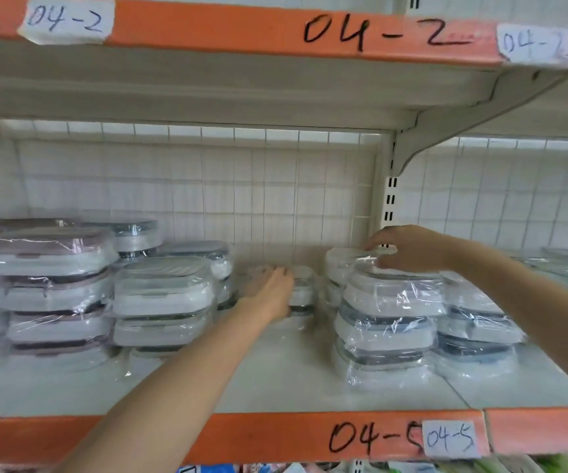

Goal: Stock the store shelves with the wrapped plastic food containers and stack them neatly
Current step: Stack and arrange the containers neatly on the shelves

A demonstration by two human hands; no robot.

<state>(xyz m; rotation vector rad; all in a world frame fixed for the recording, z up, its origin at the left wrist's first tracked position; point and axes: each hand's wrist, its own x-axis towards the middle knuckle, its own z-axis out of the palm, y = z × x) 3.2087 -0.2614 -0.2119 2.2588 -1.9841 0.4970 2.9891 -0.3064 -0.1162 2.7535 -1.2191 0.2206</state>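
Note:
Wrapped plastic food containers stand in stacks on the white shelf (275, 377). At the back middle is a low stack (305, 290), and my left hand (270, 291) lies against its left side with fingers reaching over the top. To the right rises a taller stack with blue-grey bands (388, 322). My right hand (409, 249) rests on top of it, fingers curved over the wrapped lid of the top container (392, 288). Pink-banded stacks (50, 291) fill the left, with a grey-white stack (163, 298) beside them.
The upper shelf's orange edge (207, 29) marked 04-2 hangs overhead, held by a bracket (446, 131). The lower orange edge (275, 435) reads 04-5. A wire grid (241, 199) closes the back. More stacks (474, 329) sit further right.

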